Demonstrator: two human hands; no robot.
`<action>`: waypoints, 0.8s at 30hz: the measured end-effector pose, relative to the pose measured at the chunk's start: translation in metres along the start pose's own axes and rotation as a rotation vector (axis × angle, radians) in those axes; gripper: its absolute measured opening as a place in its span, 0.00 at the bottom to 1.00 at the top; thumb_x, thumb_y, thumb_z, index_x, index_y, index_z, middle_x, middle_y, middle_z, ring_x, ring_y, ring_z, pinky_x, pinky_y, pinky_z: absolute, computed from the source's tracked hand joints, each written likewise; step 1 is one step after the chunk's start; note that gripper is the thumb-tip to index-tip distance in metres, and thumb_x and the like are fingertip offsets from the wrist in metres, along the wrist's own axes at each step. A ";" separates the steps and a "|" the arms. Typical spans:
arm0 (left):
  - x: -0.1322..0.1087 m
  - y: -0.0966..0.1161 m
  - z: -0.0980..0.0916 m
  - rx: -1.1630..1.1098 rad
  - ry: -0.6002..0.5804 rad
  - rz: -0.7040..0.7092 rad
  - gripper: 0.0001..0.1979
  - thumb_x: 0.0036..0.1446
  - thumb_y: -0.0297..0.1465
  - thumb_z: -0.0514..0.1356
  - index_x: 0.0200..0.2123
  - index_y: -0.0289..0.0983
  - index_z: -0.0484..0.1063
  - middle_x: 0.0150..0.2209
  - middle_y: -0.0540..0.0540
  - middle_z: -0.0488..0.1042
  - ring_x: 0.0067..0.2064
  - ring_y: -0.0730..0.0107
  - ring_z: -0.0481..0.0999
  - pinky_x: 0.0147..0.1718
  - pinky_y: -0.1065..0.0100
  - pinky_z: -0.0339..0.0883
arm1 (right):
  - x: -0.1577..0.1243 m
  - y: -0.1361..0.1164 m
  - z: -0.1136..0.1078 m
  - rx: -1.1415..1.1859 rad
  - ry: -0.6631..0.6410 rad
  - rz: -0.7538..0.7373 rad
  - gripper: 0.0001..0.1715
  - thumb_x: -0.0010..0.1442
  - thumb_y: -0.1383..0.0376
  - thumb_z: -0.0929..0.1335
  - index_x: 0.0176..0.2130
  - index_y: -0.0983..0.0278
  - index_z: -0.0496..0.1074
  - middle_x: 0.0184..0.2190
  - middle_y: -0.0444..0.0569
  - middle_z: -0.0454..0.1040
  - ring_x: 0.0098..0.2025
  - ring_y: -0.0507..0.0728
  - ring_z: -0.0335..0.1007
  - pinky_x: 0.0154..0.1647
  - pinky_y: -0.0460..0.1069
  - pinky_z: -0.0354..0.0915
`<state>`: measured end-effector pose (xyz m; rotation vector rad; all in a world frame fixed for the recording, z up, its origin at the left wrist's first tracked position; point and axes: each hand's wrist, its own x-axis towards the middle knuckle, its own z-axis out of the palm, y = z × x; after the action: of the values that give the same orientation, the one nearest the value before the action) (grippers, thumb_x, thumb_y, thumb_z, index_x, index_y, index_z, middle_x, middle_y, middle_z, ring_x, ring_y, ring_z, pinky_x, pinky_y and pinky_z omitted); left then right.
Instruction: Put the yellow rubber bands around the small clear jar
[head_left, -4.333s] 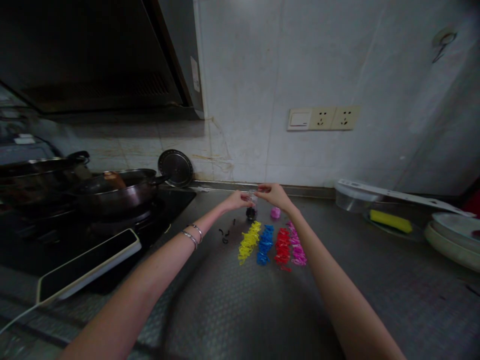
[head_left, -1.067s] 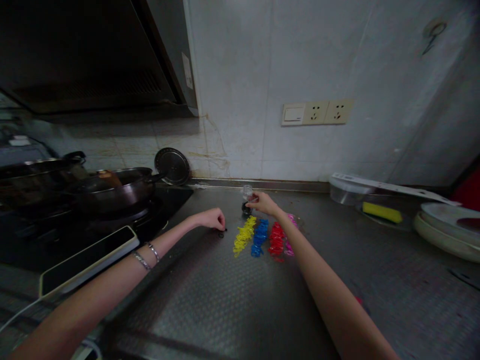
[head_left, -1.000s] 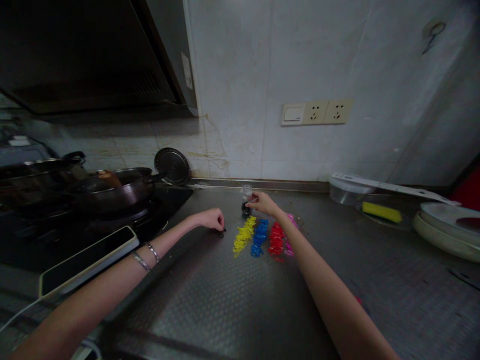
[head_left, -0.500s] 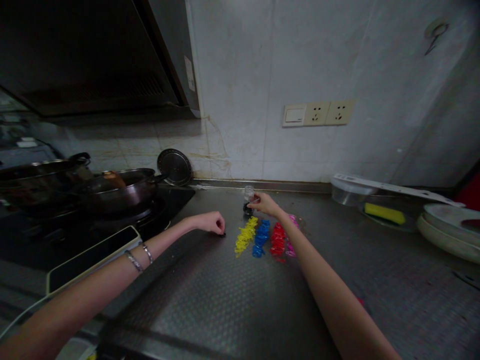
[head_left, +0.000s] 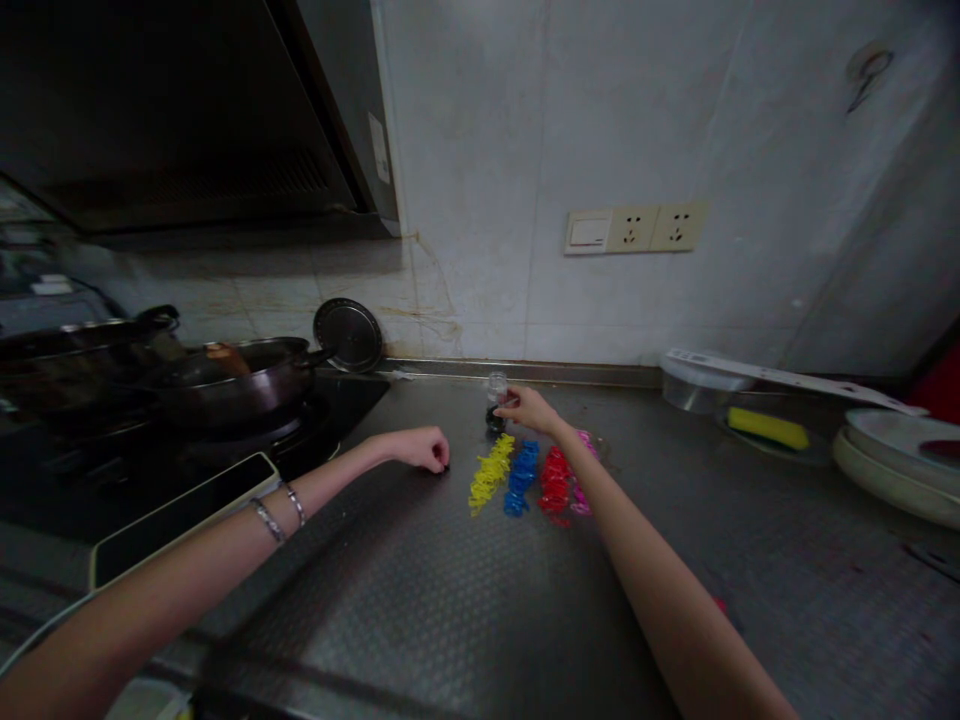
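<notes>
Phone: phone (head_left: 180, 515) lies flat at the left edge of the worktop (head_left: 465, 620), by the hob, well away from my hands.
Wok: dark wok (head_left: 225, 385) on the hob w/ sth brownish in it, can't tell what. Round lid (head_left: 347, 335) leans on the wall behind it.
L hand: left hand (head_left: 421, 447) has its fingers curled together, tips down on the worktop at a small dark bit (head_left: 445, 467). Too small to tell if it's pinched or only touched.
Jar: small clear jar (head_left: 495, 398) is upright near the back wall, no cap on it as far as I can see. Bottom part is dark, prob. black bands; top part is see-through, so not full.
R hand: right hand (head_left: 529, 408) has its fingers clamped on the jar's side and seems to steady it on the worktop.
Rows: yellow bands (head_left: 489, 473), blue bands (head_left: 521, 473), red bands (head_left: 555, 482) and pink bands (head_left: 579, 503) lie side by side just in front of the jar, one colour per row. Pink is partly behind my R forearm.
Progress: my guess is the black ones are nearly all in the jar, w/ one dark bit left at my L fingers. The 4 colour rows are in no container yet.
Far R: clear tub (head_left: 690, 390) w/ a flat board across it, contents not readable. Yellow sponge (head_left: 766, 428) sits in a shallow dish, w/ stacked plates (head_left: 892, 465) beyond.
</notes>
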<state>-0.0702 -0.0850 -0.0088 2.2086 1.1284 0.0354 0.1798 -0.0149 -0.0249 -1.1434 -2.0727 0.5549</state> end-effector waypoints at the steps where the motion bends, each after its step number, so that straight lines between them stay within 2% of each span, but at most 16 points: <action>1: 0.000 0.001 0.000 0.011 -0.004 -0.002 0.08 0.37 0.26 0.59 0.25 0.33 0.74 0.19 0.52 0.69 0.21 0.78 0.62 0.21 0.76 0.52 | 0.000 0.000 0.000 0.001 -0.001 0.004 0.18 0.45 0.65 0.71 0.38 0.69 0.70 0.34 0.50 0.73 0.29 0.51 0.66 0.28 0.44 0.61; 6: 0.007 0.007 -0.009 0.073 -0.008 0.017 0.08 0.37 0.26 0.58 0.26 0.33 0.74 0.20 0.52 0.69 0.22 0.77 0.63 0.22 0.76 0.54 | 0.000 0.000 0.001 -0.009 0.006 0.011 0.18 0.45 0.64 0.70 0.37 0.69 0.70 0.32 0.49 0.73 0.28 0.50 0.66 0.28 0.44 0.61; 10: 0.026 0.021 -0.040 0.097 0.157 0.078 0.09 0.38 0.27 0.57 0.26 0.31 0.74 0.22 0.50 0.70 0.24 0.77 0.64 0.24 0.76 0.55 | 0.001 0.001 0.001 -0.015 0.008 -0.010 0.17 0.45 0.63 0.70 0.36 0.69 0.70 0.31 0.49 0.73 0.28 0.50 0.65 0.28 0.44 0.61; 14: 0.054 0.046 -0.078 0.117 0.333 0.162 0.09 0.39 0.28 0.57 0.26 0.30 0.73 0.21 0.50 0.70 0.24 0.77 0.63 0.24 0.76 0.55 | 0.001 0.003 0.001 -0.003 0.008 -0.001 0.18 0.45 0.62 0.70 0.36 0.69 0.70 0.29 0.48 0.72 0.27 0.50 0.65 0.27 0.44 0.60; 17: 0.071 0.065 -0.095 0.137 0.413 0.189 0.10 0.39 0.27 0.56 0.26 0.29 0.74 0.20 0.50 0.69 0.23 0.77 0.63 0.23 0.75 0.54 | 0.002 0.004 0.001 -0.002 0.008 -0.001 0.18 0.44 0.61 0.71 0.36 0.68 0.70 0.29 0.47 0.72 0.27 0.50 0.65 0.26 0.43 0.60; 20: 0.084 0.080 -0.101 0.195 0.428 0.191 0.09 0.38 0.26 0.55 0.24 0.29 0.74 0.19 0.50 0.69 0.22 0.77 0.62 0.22 0.75 0.53 | 0.002 0.004 0.001 0.003 0.014 0.000 0.17 0.44 0.62 0.71 0.35 0.68 0.70 0.29 0.47 0.72 0.27 0.50 0.65 0.27 0.43 0.60; 24: 0.094 0.090 -0.098 0.280 0.418 0.155 0.09 0.37 0.24 0.56 0.23 0.29 0.75 0.19 0.48 0.71 0.22 0.76 0.64 0.23 0.75 0.54 | 0.002 0.004 0.001 0.006 0.017 0.011 0.18 0.44 0.61 0.71 0.35 0.68 0.69 0.29 0.47 0.72 0.27 0.50 0.65 0.27 0.44 0.60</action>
<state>0.0238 -0.0017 0.0951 2.6150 1.2356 0.4484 0.1805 -0.0116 -0.0271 -1.1528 -2.0508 0.5543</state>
